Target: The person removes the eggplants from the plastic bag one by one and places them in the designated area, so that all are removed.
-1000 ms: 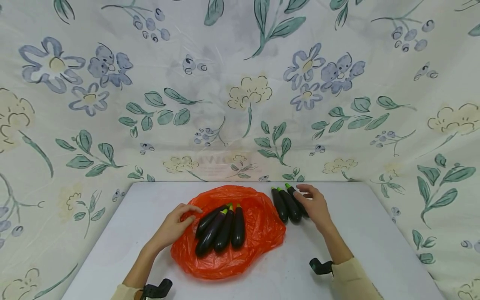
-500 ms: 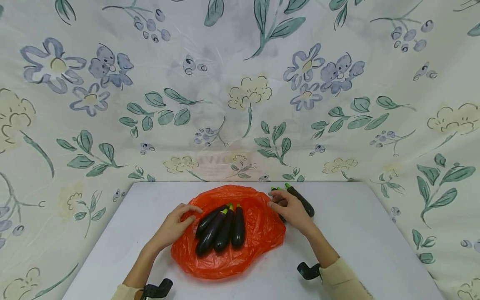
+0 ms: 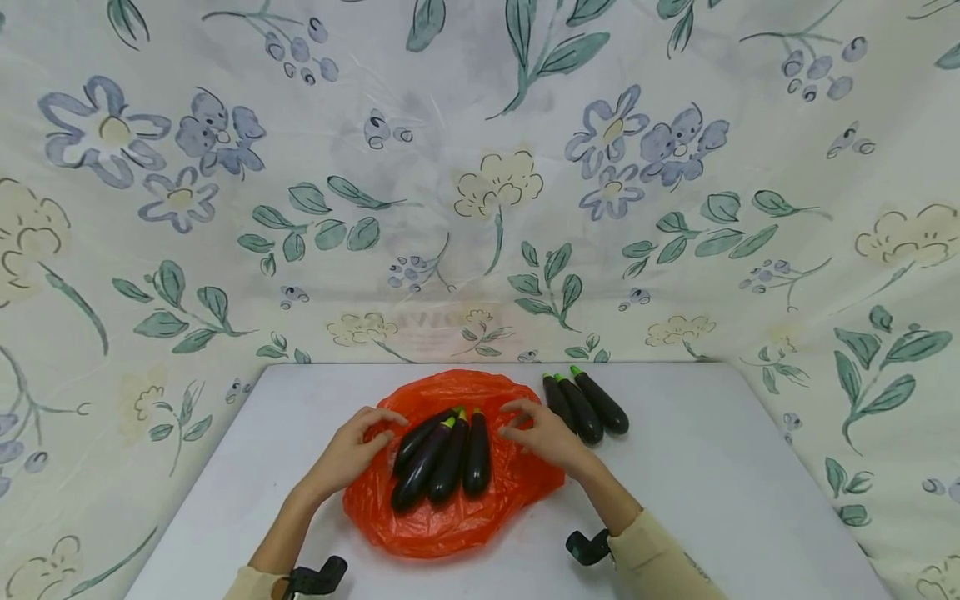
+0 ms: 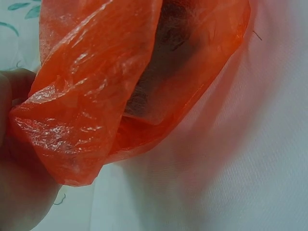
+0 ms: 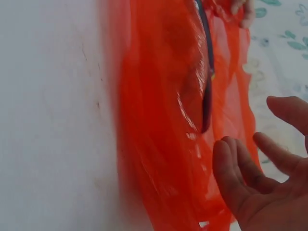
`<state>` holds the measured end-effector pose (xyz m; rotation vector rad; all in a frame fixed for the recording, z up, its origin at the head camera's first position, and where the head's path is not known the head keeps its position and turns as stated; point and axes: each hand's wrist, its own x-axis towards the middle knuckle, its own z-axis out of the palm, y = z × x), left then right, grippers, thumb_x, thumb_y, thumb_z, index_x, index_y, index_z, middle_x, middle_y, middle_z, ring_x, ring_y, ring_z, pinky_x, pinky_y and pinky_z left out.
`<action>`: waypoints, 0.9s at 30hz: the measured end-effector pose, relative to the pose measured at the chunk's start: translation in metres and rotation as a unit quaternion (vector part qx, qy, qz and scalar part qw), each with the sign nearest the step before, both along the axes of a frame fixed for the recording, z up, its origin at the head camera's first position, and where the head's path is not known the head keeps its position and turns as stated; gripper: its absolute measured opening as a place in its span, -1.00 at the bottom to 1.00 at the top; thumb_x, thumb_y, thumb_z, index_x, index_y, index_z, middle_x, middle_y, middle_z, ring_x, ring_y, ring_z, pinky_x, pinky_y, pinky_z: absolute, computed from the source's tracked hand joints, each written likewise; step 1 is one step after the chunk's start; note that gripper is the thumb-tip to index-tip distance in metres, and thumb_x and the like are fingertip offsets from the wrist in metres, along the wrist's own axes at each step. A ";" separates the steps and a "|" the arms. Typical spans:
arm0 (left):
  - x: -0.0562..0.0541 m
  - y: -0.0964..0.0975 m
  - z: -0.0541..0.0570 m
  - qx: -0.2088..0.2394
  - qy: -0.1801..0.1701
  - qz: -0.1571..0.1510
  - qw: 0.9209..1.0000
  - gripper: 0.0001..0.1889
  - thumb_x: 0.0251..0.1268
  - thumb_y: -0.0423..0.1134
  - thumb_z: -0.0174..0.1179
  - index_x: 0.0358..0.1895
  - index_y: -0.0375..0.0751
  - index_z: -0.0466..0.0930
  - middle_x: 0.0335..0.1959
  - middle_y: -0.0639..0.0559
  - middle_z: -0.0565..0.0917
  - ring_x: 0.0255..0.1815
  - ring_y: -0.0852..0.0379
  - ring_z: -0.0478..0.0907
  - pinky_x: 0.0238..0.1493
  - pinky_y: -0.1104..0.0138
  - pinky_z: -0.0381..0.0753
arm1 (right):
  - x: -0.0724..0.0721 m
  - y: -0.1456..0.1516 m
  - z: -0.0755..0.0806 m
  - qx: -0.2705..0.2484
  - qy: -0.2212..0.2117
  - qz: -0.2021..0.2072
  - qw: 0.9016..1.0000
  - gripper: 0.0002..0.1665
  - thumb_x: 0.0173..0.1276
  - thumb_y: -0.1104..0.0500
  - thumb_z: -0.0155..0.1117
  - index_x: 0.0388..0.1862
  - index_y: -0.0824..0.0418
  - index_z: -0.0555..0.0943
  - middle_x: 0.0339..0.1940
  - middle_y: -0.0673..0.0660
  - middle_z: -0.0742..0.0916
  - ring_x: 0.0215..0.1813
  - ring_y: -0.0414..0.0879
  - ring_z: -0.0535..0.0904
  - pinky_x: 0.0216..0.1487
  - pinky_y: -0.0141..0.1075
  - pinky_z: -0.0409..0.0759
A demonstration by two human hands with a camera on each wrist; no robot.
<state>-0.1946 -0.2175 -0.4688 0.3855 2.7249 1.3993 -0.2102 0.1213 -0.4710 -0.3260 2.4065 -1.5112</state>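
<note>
Several dark purple eggplants (image 3: 448, 467) with green stem ends lie side by side on a red plastic bag (image 3: 517, 483) in the head view. My left hand (image 3: 351, 447) pinches the bag's left edge; the left wrist view shows the red film (image 4: 72, 144) gathered between thumb and fingers. Over the bag's right part hovers my right hand (image 3: 551, 435), its fingers loosely spread with nothing between them. In the right wrist view those fingers (image 5: 226, 173) stand apart beside the red film, and a sliver of eggplant (image 5: 207, 103) shows past the bag's edge.
Three more eggplants (image 3: 588, 408) lie together on the white table (image 3: 712, 467) at the back right, just beyond the bag. A floral-patterned sheet (image 3: 480, 167) rises behind the table and along its sides. Black camera mounts (image 3: 588, 547) sit at the wrists.
My right hand has moved left from the three eggplants at the back right to the bag's right part. My left hand and the eggplants have stayed in place.
</note>
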 end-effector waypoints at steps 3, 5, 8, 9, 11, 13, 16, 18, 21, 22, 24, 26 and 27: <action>-0.001 0.000 0.000 -0.005 0.006 0.000 1.000 -0.75 0.47 -0.37 0.08 0.05 -0.03 0.64 -0.01 -0.08 0.51 0.03 -0.07 0.45 0.13 -0.02 0.58 | 0.000 -0.007 -0.002 -0.005 -0.027 0.003 1.000 -0.35 0.33 -0.02 0.40 0.33 0.17 0.48 -0.13 0.12 0.66 -0.17 0.04 0.62 -0.11 -0.16 0.69; -0.002 0.000 0.000 -0.008 0.007 -0.001 1.000 -0.75 0.47 -0.37 0.08 0.06 -0.03 0.64 0.00 -0.07 0.52 0.05 -0.07 0.45 0.16 -0.06 0.56 | 0.001 -0.012 -0.002 -0.007 -0.046 0.002 0.999 -0.30 0.31 -0.03 0.42 0.35 0.18 0.44 -0.16 0.12 0.67 -0.20 0.03 0.63 -0.13 -0.16 0.70; -0.002 0.000 0.000 -0.008 0.004 0.000 1.000 -0.75 0.47 -0.36 0.08 0.06 -0.03 0.64 -0.01 -0.07 0.51 0.04 -0.07 0.44 0.16 -0.06 0.57 | 0.002 -0.021 -0.001 -0.007 -0.077 -0.006 0.997 -0.22 0.27 -0.04 0.46 0.38 0.19 0.38 -0.20 0.14 0.68 -0.23 0.04 0.65 -0.15 -0.16 0.70; -0.002 0.000 0.000 -0.007 0.003 0.000 1.000 -0.75 0.47 -0.36 0.08 0.06 -0.03 0.64 -0.01 -0.08 0.51 0.04 -0.07 0.44 0.15 -0.04 0.58 | 0.002 -0.023 -0.001 -0.006 -0.085 -0.009 0.996 -0.20 0.26 -0.04 0.47 0.38 0.19 0.37 -0.22 0.15 0.68 -0.24 0.05 0.66 -0.16 -0.16 0.70; -0.002 0.001 0.000 -0.006 -0.001 0.001 1.000 -0.75 0.47 -0.36 0.07 0.06 -0.03 0.64 -0.01 -0.08 0.50 0.03 -0.07 0.44 0.14 -0.02 0.59 | 0.002 -0.028 -0.001 -0.005 -0.097 -0.014 0.995 -0.17 0.25 -0.04 0.48 0.38 0.22 0.35 -0.24 0.17 0.69 -0.27 0.05 0.68 -0.17 -0.17 0.70; -0.001 0.001 0.000 -0.004 -0.004 0.002 1.000 -0.75 0.48 -0.37 0.07 0.06 -0.03 0.64 -0.01 -0.09 0.50 0.03 -0.08 0.44 0.13 0.00 0.59 | 0.003 -0.032 -0.002 -0.003 -0.106 -0.017 0.994 -0.15 0.24 -0.04 0.49 0.38 0.23 0.33 -0.26 0.17 0.70 -0.30 0.05 0.67 -0.19 -0.18 0.70; -0.001 0.001 0.000 -0.004 -0.005 0.002 1.000 -0.75 0.47 -0.37 0.07 0.06 -0.03 0.64 -0.01 -0.09 0.50 0.02 -0.07 0.44 0.12 0.01 0.60 | 0.004 -0.037 -0.005 0.001 -0.110 -0.017 0.994 -0.14 0.23 -0.03 0.50 0.38 0.24 0.31 -0.28 0.17 0.69 -0.32 0.04 0.66 -0.21 -0.18 0.69; -0.001 0.001 -0.001 -0.004 -0.004 0.002 1.000 -0.76 0.47 -0.37 0.08 0.06 -0.03 0.64 -0.02 -0.08 0.50 0.02 -0.07 0.44 0.12 0.00 0.59 | 0.004 -0.040 -0.007 0.005 -0.110 -0.018 0.994 -0.13 0.22 -0.03 0.51 0.38 0.23 0.31 -0.29 0.17 0.68 -0.32 0.03 0.64 -0.22 -0.19 0.69; 0.000 0.000 -0.001 -0.002 -0.002 0.002 1.000 -0.76 0.47 -0.36 0.08 0.05 -0.03 0.64 -0.01 -0.08 0.50 0.02 -0.07 0.44 0.13 -0.01 0.59 | 0.005 -0.044 -0.009 0.018 -0.105 -0.018 0.994 -0.10 0.21 -0.03 0.52 0.39 0.22 0.29 -0.32 0.17 0.67 -0.33 0.02 0.62 -0.24 -0.20 0.69; 0.000 0.000 -0.001 -0.001 -0.001 0.001 1.000 -0.76 0.48 -0.36 0.08 0.06 -0.03 0.64 -0.01 -0.08 0.50 0.02 -0.07 0.44 0.13 -0.01 0.59 | 0.005 -0.045 -0.009 0.021 -0.104 -0.019 0.994 -0.09 0.20 -0.03 0.53 0.39 0.22 0.29 -0.33 0.17 0.67 -0.34 0.01 0.61 -0.25 -0.21 0.68; 0.000 0.000 -0.002 0.001 0.000 0.001 1.000 -0.76 0.48 -0.35 0.09 0.06 -0.03 0.64 -0.01 -0.08 0.50 0.02 -0.06 0.44 0.13 -0.01 0.59 | 0.006 -0.046 -0.010 0.025 -0.104 -0.022 0.994 -0.08 0.19 -0.02 0.54 0.40 0.23 0.28 -0.34 0.17 0.66 -0.35 0.02 0.60 -0.26 -0.21 0.68; 0.001 0.000 -0.002 0.003 0.000 0.000 1.000 -0.77 0.48 -0.35 0.09 0.06 -0.03 0.64 0.00 -0.07 0.51 0.03 -0.06 0.44 0.13 -0.01 0.58 | 0.006 -0.048 -0.010 0.025 -0.105 -0.026 0.994 -0.08 0.18 0.01 0.55 0.40 0.23 0.27 -0.34 0.17 0.66 -0.35 0.02 0.60 -0.27 -0.21 0.68; 0.001 0.000 -0.002 0.004 0.001 0.001 1.000 -0.77 0.48 -0.34 0.09 0.06 -0.03 0.64 0.00 -0.07 0.51 0.03 -0.06 0.44 0.13 -0.01 0.58 | 0.007 -0.048 -0.010 0.026 -0.105 -0.029 0.994 -0.08 0.18 0.02 0.55 0.40 0.23 0.27 -0.33 0.17 0.65 -0.35 0.02 0.60 -0.27 -0.21 0.67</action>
